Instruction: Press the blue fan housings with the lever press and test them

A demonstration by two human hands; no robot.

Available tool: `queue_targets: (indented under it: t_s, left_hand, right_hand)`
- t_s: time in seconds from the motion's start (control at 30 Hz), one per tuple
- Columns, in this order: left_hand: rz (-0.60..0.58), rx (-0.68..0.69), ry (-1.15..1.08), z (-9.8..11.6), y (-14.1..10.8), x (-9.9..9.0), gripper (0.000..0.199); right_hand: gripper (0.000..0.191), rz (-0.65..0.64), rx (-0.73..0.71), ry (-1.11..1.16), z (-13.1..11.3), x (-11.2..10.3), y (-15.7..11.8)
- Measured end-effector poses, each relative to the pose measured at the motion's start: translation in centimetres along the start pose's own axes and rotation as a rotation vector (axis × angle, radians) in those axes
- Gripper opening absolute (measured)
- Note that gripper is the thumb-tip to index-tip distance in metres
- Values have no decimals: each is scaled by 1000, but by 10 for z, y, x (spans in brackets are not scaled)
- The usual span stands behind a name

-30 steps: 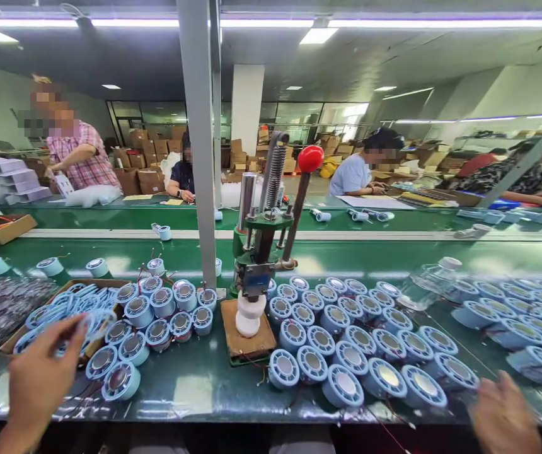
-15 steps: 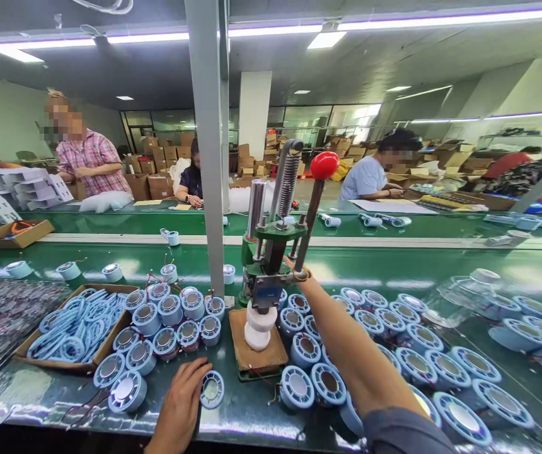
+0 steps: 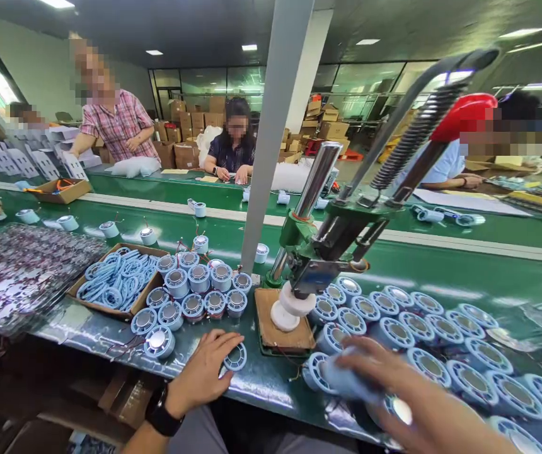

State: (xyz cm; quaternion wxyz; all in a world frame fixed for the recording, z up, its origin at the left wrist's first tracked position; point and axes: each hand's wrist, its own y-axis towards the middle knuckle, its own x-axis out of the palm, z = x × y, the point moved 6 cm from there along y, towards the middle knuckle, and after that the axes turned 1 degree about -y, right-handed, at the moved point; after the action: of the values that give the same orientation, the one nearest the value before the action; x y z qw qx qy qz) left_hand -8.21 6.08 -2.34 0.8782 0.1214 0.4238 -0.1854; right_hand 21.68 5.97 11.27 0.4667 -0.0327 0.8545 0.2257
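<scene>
My left hand (image 3: 209, 366) lies low on the counter (image 3: 271, 389), fingers loosely spread, with the forefinger and thumb at the edge of a flat blue ring (image 3: 236, 357). That grip is open, not pinched tight. I'd keep it that light: the ring looks thin, so a hard squeeze could bend it, and the fingertips on its edge should be enough to steady it.

My right hand (image 3: 394, 378) is blurred, but its grip looks closed on a blue cup (image 3: 350, 378), just over the others at the near edge of the group to the right of the press (image 3: 341, 239). I can't make out exactly where each finger sits. Best, I think, to hold the cup round its side wall and leave the round middle and the spokes untouched. I'd lift it clear before bringing it across, since the cups sit close together and thin wires (image 3: 294, 372) lie on the counter near the press; a snagged one could pull loose.

The ring lies on the near side of the counter, well apart from the box of rings (image 3: 120, 277), with bare surface about it. That gives me room to work flat and square, I judge. The white pads (image 3: 286, 315) stand on the brown board (image 3: 264, 302), so I'd keep knuckles and wires away from there.
</scene>
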Motion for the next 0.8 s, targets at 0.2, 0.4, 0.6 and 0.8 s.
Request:
queue_targets:
  t_s: [0.2,0.4,0.6,0.8]
  left_hand:
    - [52,55,123,2,2,0,72]
    - [252,-23,-21,-6,-9,-15,51]
    - [279,48,-78,40,-15,-9,59]
    - [221,-27,-70,52,-2,5,61]
  right_hand:
    - [65,-487,-250,71,-79,135,-38]
    - [54,-23,-91,270,-59,163,-41]
    - [53,292,146,419,-44,206,-61]
    - [67,298,207,495,-36,218,-57]
